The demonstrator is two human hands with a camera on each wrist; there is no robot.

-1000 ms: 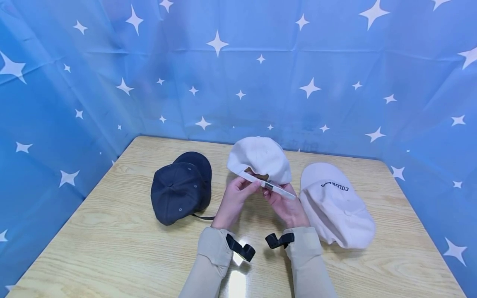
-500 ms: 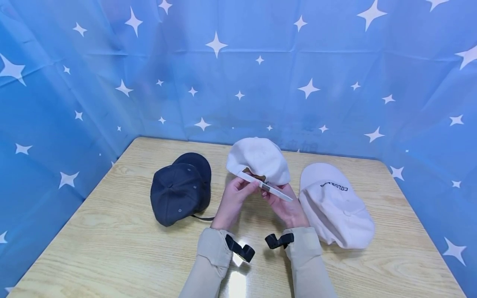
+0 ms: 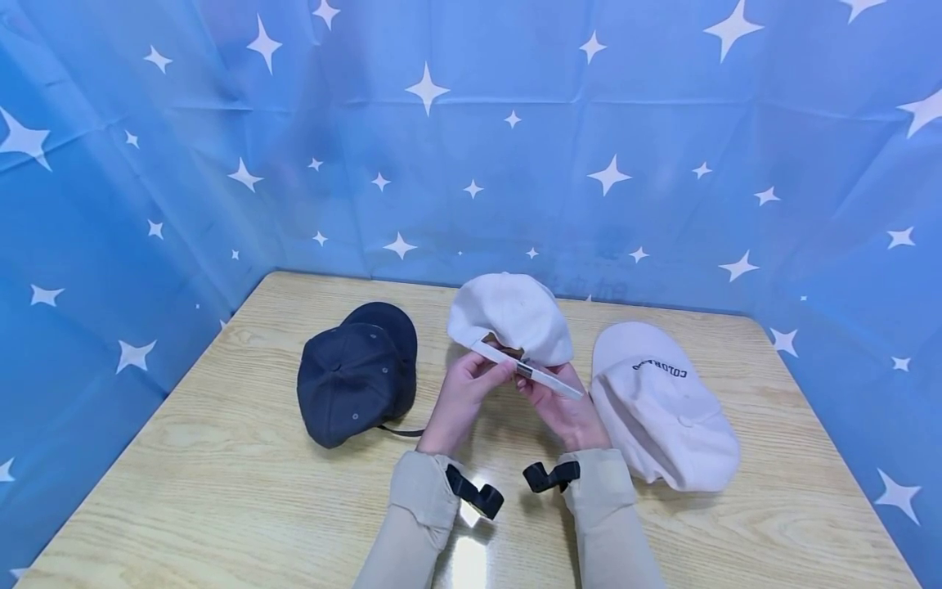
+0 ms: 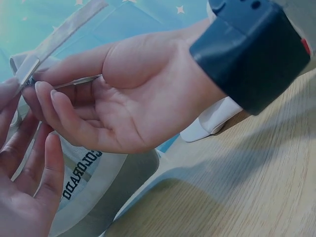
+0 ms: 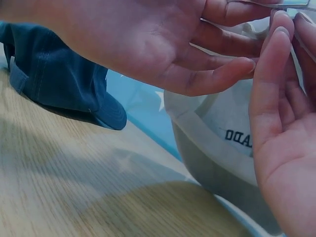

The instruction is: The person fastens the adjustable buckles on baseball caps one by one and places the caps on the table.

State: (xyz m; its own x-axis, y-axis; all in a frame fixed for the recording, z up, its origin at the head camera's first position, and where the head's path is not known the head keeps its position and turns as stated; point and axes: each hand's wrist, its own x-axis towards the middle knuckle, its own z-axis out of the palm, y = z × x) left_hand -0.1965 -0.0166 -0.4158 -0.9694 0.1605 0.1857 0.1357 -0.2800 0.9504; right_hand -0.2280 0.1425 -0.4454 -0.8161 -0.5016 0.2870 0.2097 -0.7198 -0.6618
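Observation:
Both hands are at the back of a white baseball cap (image 3: 511,315), which is seen from behind with its adjusting strap towards me. The left hand (image 3: 465,397) pinches the white strap (image 3: 555,382) between thumb and fingers, left of the metal buckle (image 3: 524,370). Opposite, the right hand (image 3: 565,409) has its fingertips curled at the buckle, partly behind the strap. In the left wrist view the strap's free end (image 4: 74,27) sticks up past the buckle (image 4: 28,70), where the fingertips of both hands meet. The lettering COLORADO (image 4: 81,177) shows through below the fingers.
A navy cap (image 3: 349,380) lies on the left with a thin dark strap trailing from it. On the right lies a pale cap (image 3: 673,417) marked COLORADO. All rest on a wood-grain table (image 3: 243,491). A blue star-patterned curtain (image 3: 508,213) hangs behind it.
The right end of the strap has dipped slightly. Both hands keep almost the same place and grip, and the other two caps have not moved.

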